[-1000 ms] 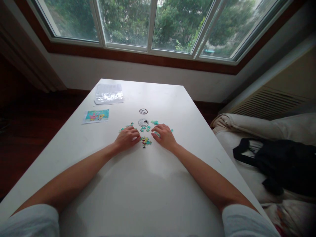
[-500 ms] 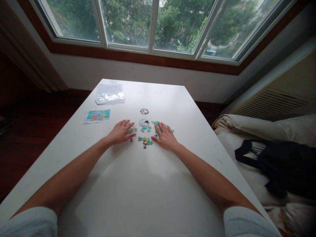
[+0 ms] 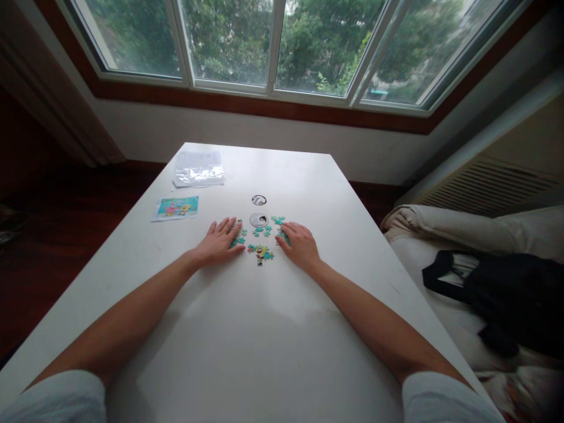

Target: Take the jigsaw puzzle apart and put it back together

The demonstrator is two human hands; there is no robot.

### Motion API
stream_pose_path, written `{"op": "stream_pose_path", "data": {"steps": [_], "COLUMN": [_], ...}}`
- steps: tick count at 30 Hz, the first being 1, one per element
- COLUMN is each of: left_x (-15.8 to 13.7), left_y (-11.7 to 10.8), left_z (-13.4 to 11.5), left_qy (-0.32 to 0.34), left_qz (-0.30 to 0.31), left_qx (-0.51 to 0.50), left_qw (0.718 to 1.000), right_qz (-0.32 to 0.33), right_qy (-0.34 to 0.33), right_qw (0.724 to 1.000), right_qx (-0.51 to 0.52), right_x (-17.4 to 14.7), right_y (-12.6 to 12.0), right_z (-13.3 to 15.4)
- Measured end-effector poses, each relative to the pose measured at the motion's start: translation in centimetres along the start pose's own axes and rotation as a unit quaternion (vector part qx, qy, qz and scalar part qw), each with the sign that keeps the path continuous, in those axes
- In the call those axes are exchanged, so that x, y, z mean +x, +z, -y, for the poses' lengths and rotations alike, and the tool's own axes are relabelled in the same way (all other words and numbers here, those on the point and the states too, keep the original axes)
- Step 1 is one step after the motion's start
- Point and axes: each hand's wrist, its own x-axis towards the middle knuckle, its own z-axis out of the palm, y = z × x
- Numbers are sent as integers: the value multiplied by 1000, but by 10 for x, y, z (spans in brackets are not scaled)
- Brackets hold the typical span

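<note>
My left hand (image 3: 218,242) lies palm down over the left cluster of jigsaw pieces (image 3: 239,239), its fingers stretched and the thumb apart. On the other side, my right hand (image 3: 299,244) rests over a group of teal pieces (image 3: 278,220). Its fingers bend slightly, with a gap between thumb and forefinger. Between the hands sits a small joined section of puzzle (image 3: 260,254) with a yellow cartoon figure on it. Several loose teal pieces (image 3: 263,231) lie just above that section. Pieces beneath both palms are hidden.
Behind the pieces lie a round grey disc (image 3: 258,220) and a smaller dark-rimmed disc (image 3: 259,200). A cartoon picture card (image 3: 177,208) and a clear plastic bag (image 3: 199,168) are at the back left of the white table (image 3: 264,341). Dark clothing (image 3: 506,294) lies on the sofa at right.
My left hand has shifted across the left pieces, covering some and showing others near its fingertips. My right hand's fingers have drawn closer together and bent more over the right pieces.
</note>
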Motion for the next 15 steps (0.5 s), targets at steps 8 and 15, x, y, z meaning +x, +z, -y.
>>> {"op": "stream_pose_path", "data": {"steps": [8,15], "left_x": [5,8], "left_y": [9,10], "left_z": [-5,-3], "left_qy": [18,24], "left_qz": [-48,-62], "left_qx": [3,7], "left_qw": [999,998], "right_qz": [25,8], "right_qy": [-18,-16], "right_qw": [999,999], "right_qx": [13,29], "right_x": [11,16], "right_y": [9,9], "right_z": [-11,-15]}}
